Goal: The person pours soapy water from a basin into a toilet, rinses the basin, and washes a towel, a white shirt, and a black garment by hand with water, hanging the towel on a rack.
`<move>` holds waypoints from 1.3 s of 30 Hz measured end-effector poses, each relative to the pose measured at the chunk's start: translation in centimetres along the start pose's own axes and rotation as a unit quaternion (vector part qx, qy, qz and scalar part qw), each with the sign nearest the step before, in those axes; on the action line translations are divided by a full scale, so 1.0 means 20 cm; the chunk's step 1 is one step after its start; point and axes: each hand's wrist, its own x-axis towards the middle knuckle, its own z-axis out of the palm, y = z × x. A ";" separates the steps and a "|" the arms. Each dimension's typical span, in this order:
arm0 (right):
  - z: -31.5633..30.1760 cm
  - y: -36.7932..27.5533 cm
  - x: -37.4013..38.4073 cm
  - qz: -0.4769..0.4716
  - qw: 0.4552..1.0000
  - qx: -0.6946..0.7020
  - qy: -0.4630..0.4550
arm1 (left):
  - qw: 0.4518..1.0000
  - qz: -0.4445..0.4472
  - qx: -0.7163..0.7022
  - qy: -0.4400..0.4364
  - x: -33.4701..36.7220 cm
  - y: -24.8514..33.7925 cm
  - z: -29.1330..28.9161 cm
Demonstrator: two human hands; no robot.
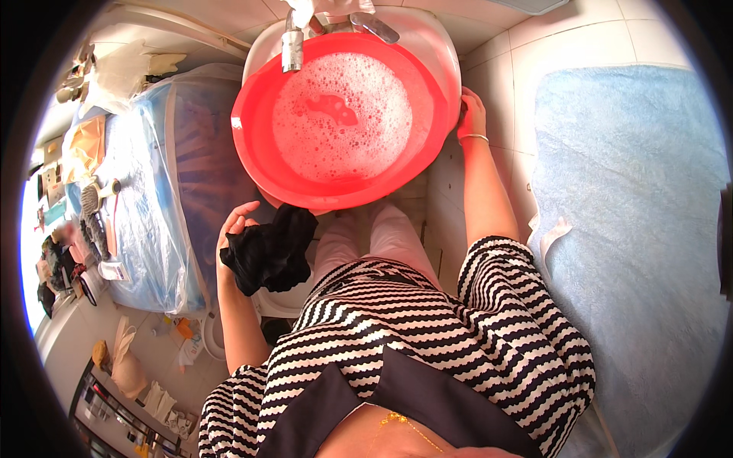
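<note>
A red basin (252, 164) of sudsy water sits on the white sink (450, 46), under the tap. My left hand (235, 223) is at the basin's near left side with a bunched black cloth (271, 252) in its grip. The cloth hangs over the palm and hides part of the fingers; the exposed fingertips point up toward the basin. At the right edge of the sink, my right hand (473, 118) is curled close against the side, a bracelet on its wrist. Its fingers are partly hidden, and a small dark patch shows beside them. White foam (343, 145) floats on the water.
A metal tap (292, 49) juts over the basin's back left. On the left stands a bulky thing under clear and blue plastic (153, 191), with a hairbrush (92, 198) on it. A light blue plush cover (626, 229) lies on the right. Tiled wall runs behind.
</note>
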 end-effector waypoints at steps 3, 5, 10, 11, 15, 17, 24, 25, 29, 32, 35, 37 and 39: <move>0.00 0.00 0.00 0.007 0.999 0.054 0.002 | 1.000 0.006 0.006 0.000 -0.01 0.00 0.03; 0.01 0.02 -0.01 0.011 0.998 0.053 0.021 | 1.000 0.008 -0.008 -0.003 -0.02 0.00 0.02; -0.18 0.24 0.00 -0.006 0.987 -0.029 0.156 | 0.998 0.027 0.044 0.047 -0.01 -0.02 -0.10; -0.22 0.26 -0.06 -0.006 0.987 -0.030 0.160 | 0.980 0.091 0.174 0.043 -0.02 -0.02 -0.07; -0.14 0.24 -0.46 0.023 0.988 -0.055 0.141 | 0.794 0.285 0.513 0.156 -0.11 0.00 0.03; -0.16 0.28 -0.63 0.065 0.985 -0.098 0.124 | 0.716 0.384 0.567 0.137 -0.15 0.04 0.05; 0.25 0.15 -1.38 0.182 0.866 -0.279 -0.373 | 0.486 0.554 0.658 0.154 -0.29 0.18 0.05; 0.37 0.10 -1.46 0.155 0.851 -0.246 -0.438 | 0.492 0.522 0.678 0.160 -0.34 0.21 0.12; 0.94 -0.17 -1.76 -0.105 0.859 -0.157 -0.477 | 0.617 0.537 0.562 0.121 -0.33 0.17 -0.04; 1.10 -0.17 -1.74 -0.240 0.794 -0.217 -0.514 | 0.957 0.181 -0.225 0.000 -0.35 0.10 -0.04; 1.11 -0.20 -1.83 -0.063 0.869 -0.203 -0.446 | 0.911 0.138 -0.365 -0.132 -0.47 0.17 -0.03; 1.10 -0.21 -1.89 -0.091 0.877 -0.165 -0.443 | 0.934 0.213 -0.244 -0.152 -0.48 0.15 -0.08; 1.06 -0.16 -1.88 -0.175 0.852 -0.151 -0.469 | 0.964 0.246 -0.065 -0.079 -0.50 0.13 -0.10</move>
